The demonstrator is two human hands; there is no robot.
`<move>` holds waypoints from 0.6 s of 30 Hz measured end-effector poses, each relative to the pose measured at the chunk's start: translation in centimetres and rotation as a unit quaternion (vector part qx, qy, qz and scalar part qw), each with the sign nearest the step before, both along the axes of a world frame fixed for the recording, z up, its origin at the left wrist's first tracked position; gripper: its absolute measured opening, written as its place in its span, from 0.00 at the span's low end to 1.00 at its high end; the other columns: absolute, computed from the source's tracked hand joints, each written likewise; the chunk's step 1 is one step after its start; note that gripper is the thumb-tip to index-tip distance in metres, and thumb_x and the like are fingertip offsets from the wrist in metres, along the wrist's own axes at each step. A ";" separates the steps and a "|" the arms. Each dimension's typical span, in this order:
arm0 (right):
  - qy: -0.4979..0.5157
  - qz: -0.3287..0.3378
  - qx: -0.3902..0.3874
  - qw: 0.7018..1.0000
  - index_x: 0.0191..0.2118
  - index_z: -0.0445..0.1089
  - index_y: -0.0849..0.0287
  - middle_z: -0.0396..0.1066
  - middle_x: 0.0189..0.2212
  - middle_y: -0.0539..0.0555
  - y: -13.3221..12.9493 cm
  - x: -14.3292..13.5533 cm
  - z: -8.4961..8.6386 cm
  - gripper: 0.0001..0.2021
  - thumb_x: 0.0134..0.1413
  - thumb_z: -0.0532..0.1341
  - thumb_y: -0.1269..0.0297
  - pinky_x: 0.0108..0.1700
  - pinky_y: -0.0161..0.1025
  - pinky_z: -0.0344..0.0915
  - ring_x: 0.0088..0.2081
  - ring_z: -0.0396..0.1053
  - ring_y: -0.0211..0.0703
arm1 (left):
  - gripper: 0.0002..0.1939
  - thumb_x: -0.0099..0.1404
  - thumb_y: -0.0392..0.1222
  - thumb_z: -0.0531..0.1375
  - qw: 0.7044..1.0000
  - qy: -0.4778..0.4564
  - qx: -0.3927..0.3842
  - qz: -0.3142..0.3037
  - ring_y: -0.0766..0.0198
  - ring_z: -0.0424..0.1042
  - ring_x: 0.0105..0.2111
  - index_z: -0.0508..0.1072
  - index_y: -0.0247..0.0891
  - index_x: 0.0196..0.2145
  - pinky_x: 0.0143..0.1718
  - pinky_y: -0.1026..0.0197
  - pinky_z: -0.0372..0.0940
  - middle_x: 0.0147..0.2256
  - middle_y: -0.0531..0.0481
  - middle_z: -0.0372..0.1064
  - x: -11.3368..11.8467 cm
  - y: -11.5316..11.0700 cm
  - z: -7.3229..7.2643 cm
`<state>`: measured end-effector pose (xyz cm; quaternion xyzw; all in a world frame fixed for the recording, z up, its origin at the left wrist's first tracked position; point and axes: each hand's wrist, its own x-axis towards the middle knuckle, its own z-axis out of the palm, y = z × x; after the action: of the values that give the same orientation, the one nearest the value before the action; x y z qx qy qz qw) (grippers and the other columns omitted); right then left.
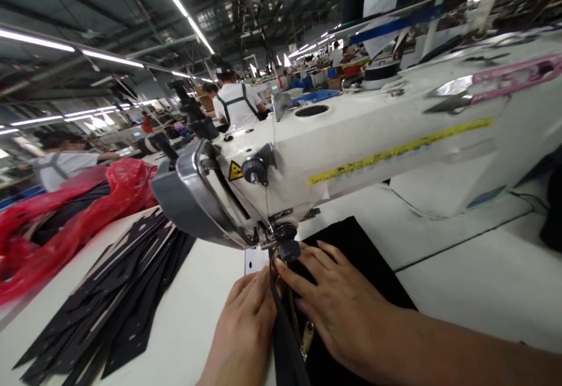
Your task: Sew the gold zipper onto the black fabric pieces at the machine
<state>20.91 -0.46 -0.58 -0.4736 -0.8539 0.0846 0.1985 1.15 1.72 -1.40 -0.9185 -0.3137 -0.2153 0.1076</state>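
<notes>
A white sewing machine stands before me, its needle area just beyond my fingertips. Under it lies a black fabric piece with a gold-toothed zipper; the metal zipper pull hangs toward me. A narrow black strip runs from the presser foot down between my hands. My left hand has its fingers bent together at the strip's left edge, by the needle; its thumb is hidden. Lying over the fabric right of the zipper, my right hand has its fingers spread, the index tip near the foot.
Flat black pieces are stacked loosely on the white table at the left. Behind them lies a red plastic bag with dark material. Pink-handled snips rest on the machine arm. A person in white sits farther ahead.
</notes>
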 end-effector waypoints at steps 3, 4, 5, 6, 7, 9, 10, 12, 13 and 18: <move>0.002 0.008 0.025 1.000 0.63 0.50 0.57 0.51 0.61 0.56 0.1 0.0 -0.1 0.24 0.61 0.48 0.65 0.62 0.52 0.44 0.62 0.46 0.46 | 0.17 0.70 0.36 0.45 1.000 -0.005 0.009 0.009 0.55 0.68 0.46 0.69 0.30 0.48 0.42 0.55 0.69 0.49 0.37 0.67 0.2 -0.1 0.2; -0.001 0.014 0.036 0.999 0.62 0.52 0.59 0.51 0.61 0.57 0.1 0.0 -0.1 0.23 0.61 0.48 0.66 0.62 0.52 0.44 0.62 0.46 0.46 | 0.17 0.70 0.35 0.44 1.000 -0.007 0.012 0.012 0.55 0.68 0.46 0.69 0.30 0.48 0.42 0.55 0.69 0.49 0.37 0.67 0.3 -0.1 0.3; -0.006 0.020 0.046 0.999 0.61 0.54 0.61 0.53 0.60 0.58 0.2 0.0 -0.1 0.23 0.60 0.48 0.68 0.62 0.51 0.45 0.62 0.47 0.46 | 0.17 0.70 0.34 0.44 1.000 -0.008 0.015 0.011 0.55 0.68 0.46 0.69 0.30 0.48 0.41 0.55 0.69 0.49 0.37 0.67 0.5 -0.2 0.4; -0.009 0.026 0.058 0.998 0.60 0.56 0.62 0.55 0.59 0.59 0.2 0.0 -0.1 0.23 0.59 0.48 0.69 0.62 0.51 0.46 0.61 0.48 0.47 | 0.18 0.70 0.34 0.43 1.000 -0.009 0.017 0.011 0.55 0.68 0.46 0.69 0.30 0.48 0.42 0.54 0.69 0.49 0.37 0.67 0.6 -0.2 0.5; -0.011 0.028 0.071 0.997 0.59 0.58 0.63 0.57 0.58 0.59 0.3 -0.1 -0.1 0.23 0.57 0.49 0.71 0.61 0.52 0.48 0.61 0.49 0.48 | 0.18 0.70 0.33 0.43 1.000 -0.009 0.018 0.010 0.55 0.68 0.46 0.69 0.29 0.47 0.42 0.55 0.69 0.49 0.36 0.67 0.7 -0.2 0.6; -0.009 0.029 0.102 0.994 0.58 0.59 0.61 0.59 0.57 0.59 0.3 0.0 -0.2 0.24 0.55 0.50 0.74 0.60 0.52 0.53 0.59 0.53 0.49 | 0.18 0.70 0.33 0.43 1.000 -0.009 0.021 0.014 0.56 0.69 0.45 0.70 0.29 0.46 0.42 0.55 0.70 0.48 0.36 0.68 0.9 -0.3 0.8; -0.013 0.031 0.118 0.992 0.58 0.59 0.61 0.60 0.56 0.58 0.3 0.1 -0.3 0.25 0.53 0.50 0.75 0.59 0.53 0.54 0.59 0.54 0.49 | 0.17 0.71 0.33 0.43 1.000 -0.009 0.023 0.017 0.56 0.70 0.45 0.70 0.28 0.46 0.42 0.55 0.70 0.47 0.37 0.69 1.1 -0.3 0.8; -0.036 0.045 0.148 0.987 0.59 0.57 0.61 0.58 0.57 0.59 0.4 0.3 -0.6 0.27 0.52 0.50 0.76 0.57 0.53 0.57 0.59 0.53 0.49 | 0.17 0.70 0.32 0.44 0.999 -0.020 0.031 0.023 0.57 0.70 0.44 0.70 0.28 0.45 0.41 0.56 0.70 0.45 0.37 0.70 1.3 -0.3 0.7; -0.052 0.055 0.160 0.984 0.60 0.56 0.62 0.57 0.58 0.59 0.5 0.5 -0.8 0.27 0.52 0.50 0.75 0.57 0.53 0.57 0.59 0.53 0.49 | 0.16 0.70 0.32 0.44 0.999 -0.027 0.035 0.023 0.57 0.71 0.44 0.70 0.29 0.44 0.41 0.56 0.70 0.45 0.38 0.70 1.4 -0.2 0.7; -0.102 0.076 0.191 0.973 0.61 0.53 0.64 0.55 0.59 0.61 0.9 1.1 -1.2 0.28 0.51 0.50 0.75 0.56 0.52 0.59 0.59 0.53 0.49 | 0.15 0.70 0.33 0.45 0.998 -0.042 0.023 0.033 0.57 0.69 0.45 0.70 0.30 0.43 0.43 0.54 0.69 0.45 0.39 0.69 1.6 -0.1 0.2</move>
<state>21.96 0.46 -1.77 -0.3671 -0.9033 -0.1141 0.1904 2.73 1.57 -1.24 -0.8950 -0.3432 -0.2572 0.1230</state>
